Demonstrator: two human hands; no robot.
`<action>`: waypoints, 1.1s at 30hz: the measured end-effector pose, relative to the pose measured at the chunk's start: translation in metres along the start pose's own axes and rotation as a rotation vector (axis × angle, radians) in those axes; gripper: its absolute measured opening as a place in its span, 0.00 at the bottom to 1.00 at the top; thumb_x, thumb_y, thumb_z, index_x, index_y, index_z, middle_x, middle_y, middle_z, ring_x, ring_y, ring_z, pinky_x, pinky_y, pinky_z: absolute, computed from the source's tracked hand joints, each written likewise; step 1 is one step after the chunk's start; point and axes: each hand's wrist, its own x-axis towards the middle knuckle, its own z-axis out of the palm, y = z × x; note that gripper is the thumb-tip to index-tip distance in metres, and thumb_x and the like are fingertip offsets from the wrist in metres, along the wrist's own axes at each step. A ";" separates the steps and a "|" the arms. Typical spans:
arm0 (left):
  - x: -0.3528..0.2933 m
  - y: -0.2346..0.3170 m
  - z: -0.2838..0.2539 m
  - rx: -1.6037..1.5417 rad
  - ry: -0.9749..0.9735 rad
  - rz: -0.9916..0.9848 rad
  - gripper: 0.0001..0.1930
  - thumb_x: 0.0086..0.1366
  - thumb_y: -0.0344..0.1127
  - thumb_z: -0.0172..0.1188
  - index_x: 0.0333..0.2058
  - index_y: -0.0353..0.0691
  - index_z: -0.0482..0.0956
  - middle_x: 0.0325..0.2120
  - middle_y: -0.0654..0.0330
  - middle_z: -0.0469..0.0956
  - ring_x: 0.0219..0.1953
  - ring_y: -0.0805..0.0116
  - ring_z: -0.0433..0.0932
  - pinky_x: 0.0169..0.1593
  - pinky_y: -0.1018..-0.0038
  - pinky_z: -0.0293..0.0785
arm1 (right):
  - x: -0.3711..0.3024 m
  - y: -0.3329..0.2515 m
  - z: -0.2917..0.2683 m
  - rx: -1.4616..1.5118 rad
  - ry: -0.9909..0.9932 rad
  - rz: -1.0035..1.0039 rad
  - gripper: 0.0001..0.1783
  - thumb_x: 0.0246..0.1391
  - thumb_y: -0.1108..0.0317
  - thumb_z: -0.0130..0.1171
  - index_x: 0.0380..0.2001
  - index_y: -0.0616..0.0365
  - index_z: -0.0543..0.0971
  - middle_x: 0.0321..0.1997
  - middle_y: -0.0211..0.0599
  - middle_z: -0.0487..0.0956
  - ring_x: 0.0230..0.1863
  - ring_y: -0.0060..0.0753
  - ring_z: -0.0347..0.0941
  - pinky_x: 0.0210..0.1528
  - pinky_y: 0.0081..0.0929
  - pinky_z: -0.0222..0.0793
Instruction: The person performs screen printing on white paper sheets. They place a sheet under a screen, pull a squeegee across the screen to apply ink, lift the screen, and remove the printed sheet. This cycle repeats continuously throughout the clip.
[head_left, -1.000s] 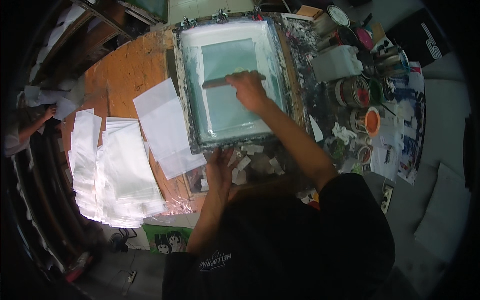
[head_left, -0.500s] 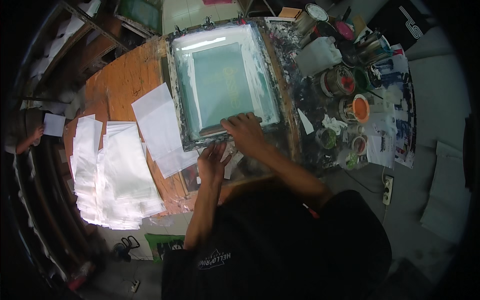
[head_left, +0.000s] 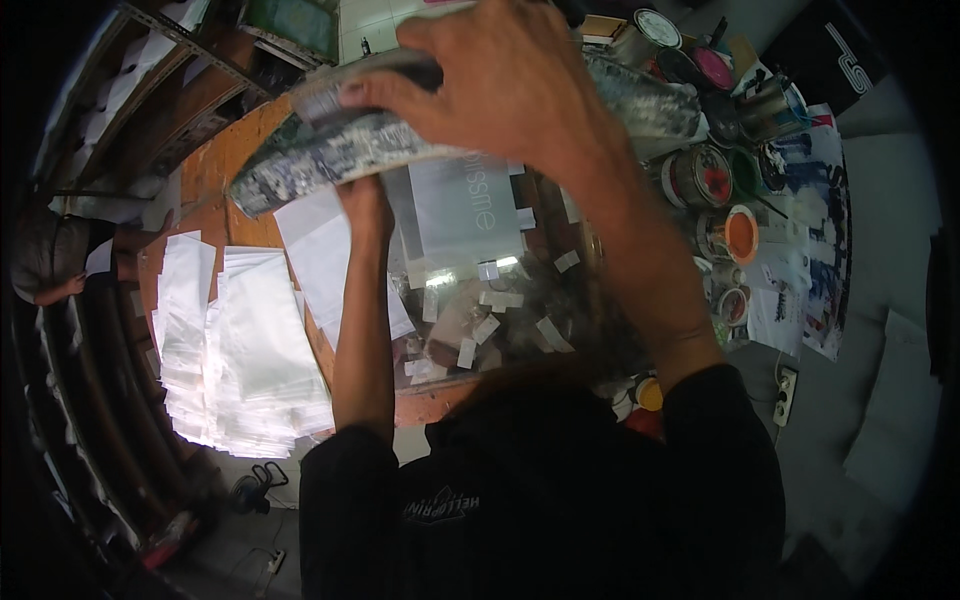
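A screen printing frame [head_left: 345, 158] is tipped up, its paint-smeared near edge raised high above the table. My right hand [head_left: 500, 85] is closed at that edge, thumb and fingers around a squeegee [head_left: 325, 103] that shows only in part and is blurred. My left hand [head_left: 366, 205] reaches up under the raised edge; its fingers are hidden behind the frame. Below, on the dark glassy work surface [head_left: 520, 345], lies a pale grey-white sheet [head_left: 455, 225] with light lettering. Several short bits of tape [head_left: 500, 299] stick around it.
Left of the glass lie a loose white sheet [head_left: 318, 240] and a stack of white bags or sheets [head_left: 262, 345]. Open paint cans, one with orange paint [head_left: 740, 233], crowd the right side. Another person [head_left: 60, 265] is at the far left by shelving.
The frame has swung up from lying flat, uncovering the sheet and tape. My right hand rose with the squeegee. My left hand moved up and left, under the frame's edge.
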 end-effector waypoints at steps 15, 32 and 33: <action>0.024 -0.005 -0.129 0.755 0.158 0.250 0.07 0.65 0.30 0.65 0.39 0.34 0.86 0.21 0.57 0.81 0.19 0.75 0.73 0.24 0.73 0.70 | 0.077 0.015 -0.033 0.244 -0.263 0.134 0.33 0.64 0.43 0.60 0.14 0.60 0.76 0.09 0.31 0.63 0.11 0.24 0.54 0.16 0.28 0.56; -0.154 -0.065 -0.037 1.426 -0.258 0.346 0.29 0.74 0.45 0.49 0.71 0.46 0.63 0.74 0.38 0.47 0.77 0.35 0.38 0.69 0.26 0.30 | 0.057 0.031 -0.009 0.040 0.050 -0.028 0.36 0.59 0.39 0.61 0.16 0.64 0.80 0.16 0.48 0.78 0.19 0.45 0.74 0.31 0.41 0.75; -0.150 -0.069 -0.014 1.393 -0.316 0.361 0.29 0.74 0.45 0.50 0.70 0.44 0.63 0.74 0.37 0.47 0.77 0.35 0.39 0.69 0.26 0.30 | 0.058 0.028 -0.015 0.100 -0.039 -0.007 0.36 0.60 0.38 0.60 0.16 0.63 0.79 0.14 0.44 0.76 0.18 0.41 0.72 0.29 0.40 0.74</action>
